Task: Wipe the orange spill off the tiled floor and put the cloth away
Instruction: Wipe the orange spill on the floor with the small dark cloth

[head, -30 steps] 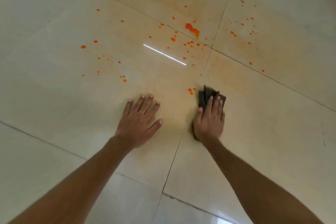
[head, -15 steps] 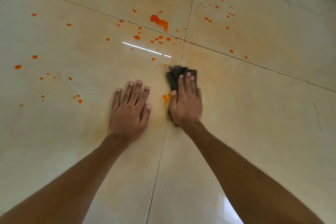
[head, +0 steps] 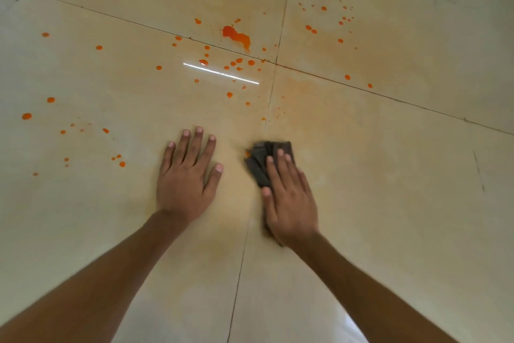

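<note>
Right hand (head: pixel 289 203): flat, pressing dark cloth (head: pixel 262 160), drawn back nearer since a moment ago. Left hand (head: pixel 186 175): spread on tiled floor (head: pixel 389 203), empty. Orange spill (head: pixel 236 35): mostly unwiped ahead; orange smear where cloth passed.

Glossy beige tiled floor (head: pixel 389 203); orange spill (head: pixel 236 35) droplets scattered; dark cloth (head: pixel 260 160) flat on tile.

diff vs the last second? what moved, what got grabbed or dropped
The right hand dragged the dark cloth over the small orange drops beside it, first smearing them; now only a trace shows at the cloth's left edge. Nothing was picked up or released: the palm stays flat on the cloth. The left hand stays flat on the floor, fingers closer together. The big orange blob and scattered drops remain unwiped.
</note>
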